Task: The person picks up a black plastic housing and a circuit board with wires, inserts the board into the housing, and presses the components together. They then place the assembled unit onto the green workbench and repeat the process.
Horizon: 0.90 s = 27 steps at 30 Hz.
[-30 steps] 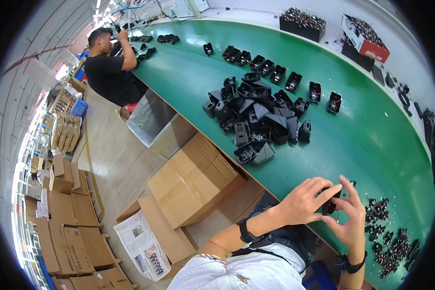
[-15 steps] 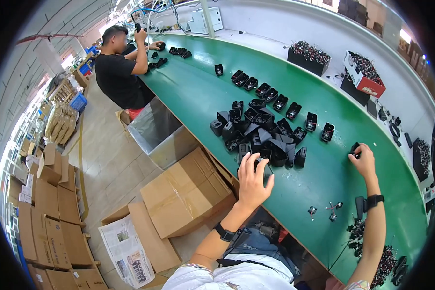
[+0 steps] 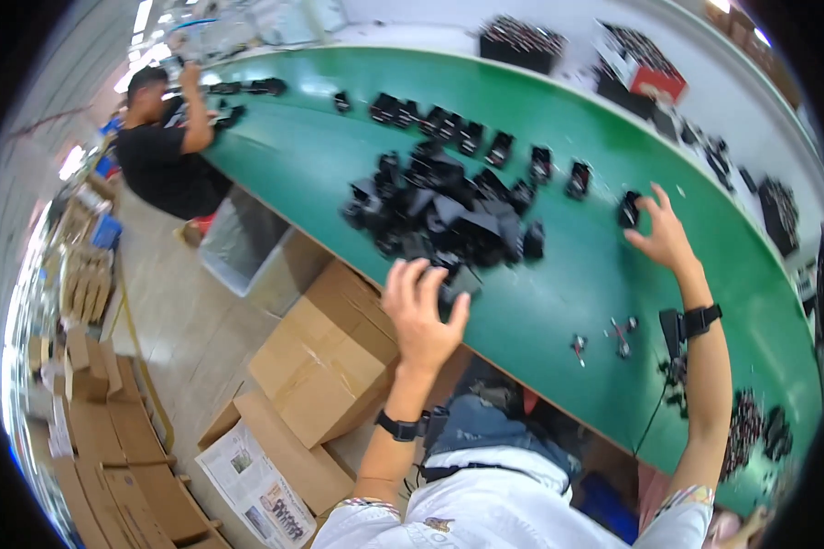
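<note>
The left hand (image 3: 423,325) is arching over one black case (image 3: 463,281), its grip unclear; the right hand's (image 3: 666,240) fingers are standing spread beside a second case (image 3: 628,210), two wired parts (image 3: 579,346) lying below.

On the table (image 3: 558,297), a housing (image 3: 629,209) lies just left of the right hand (image 3: 661,229), with a row of housings (image 3: 470,139) running farther left. A housing pile (image 3: 449,206) lies beyond the left hand (image 3: 423,318). Loose wired parts (image 3: 623,348) lie between the hands, nearer the body than the right one. A carton (image 3: 325,352) stands left of the left hand.
</note>
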{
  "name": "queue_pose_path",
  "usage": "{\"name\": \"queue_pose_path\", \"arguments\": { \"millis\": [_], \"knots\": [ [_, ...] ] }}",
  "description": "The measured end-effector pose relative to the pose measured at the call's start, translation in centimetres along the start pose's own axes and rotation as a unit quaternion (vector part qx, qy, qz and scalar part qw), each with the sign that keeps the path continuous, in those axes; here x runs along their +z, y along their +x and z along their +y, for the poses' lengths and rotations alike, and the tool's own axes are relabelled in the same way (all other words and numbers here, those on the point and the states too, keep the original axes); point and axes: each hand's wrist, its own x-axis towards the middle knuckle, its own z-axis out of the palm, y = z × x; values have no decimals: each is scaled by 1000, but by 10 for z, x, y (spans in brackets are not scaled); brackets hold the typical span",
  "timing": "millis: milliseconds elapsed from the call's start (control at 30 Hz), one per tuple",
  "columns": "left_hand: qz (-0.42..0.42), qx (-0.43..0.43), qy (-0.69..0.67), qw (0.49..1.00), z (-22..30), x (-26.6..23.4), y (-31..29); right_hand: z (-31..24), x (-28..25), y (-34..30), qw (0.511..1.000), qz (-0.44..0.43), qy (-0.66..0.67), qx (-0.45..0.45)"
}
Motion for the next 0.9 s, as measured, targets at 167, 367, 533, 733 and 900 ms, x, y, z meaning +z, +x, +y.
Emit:
{"name": "queue_pose_path", "arguments": {
  "millis": [167, 367, 533, 733, 900],
  "knots": [
    [-31, -55, -20, 998, -21, -3, -22, -80, -49, -74, 986, 14, 111, -122],
    [0, -32, -75, 997, -1, 15, -33, -113, -27, -172, 996, 3, 81, -34],
    [-89, -24, -140, 986, 28, 7, -51, -163, -3, -178, 982, -15, 180, 56],
    [-127, -56, -233, 963, 43, 4, -53, -150, 32, -179, 978, -3, 198, 64],
    [-218, -137, -547, 796, 52, -5, -69, -137, 31, -198, 947, 44, 309, 68]
  ]
}}
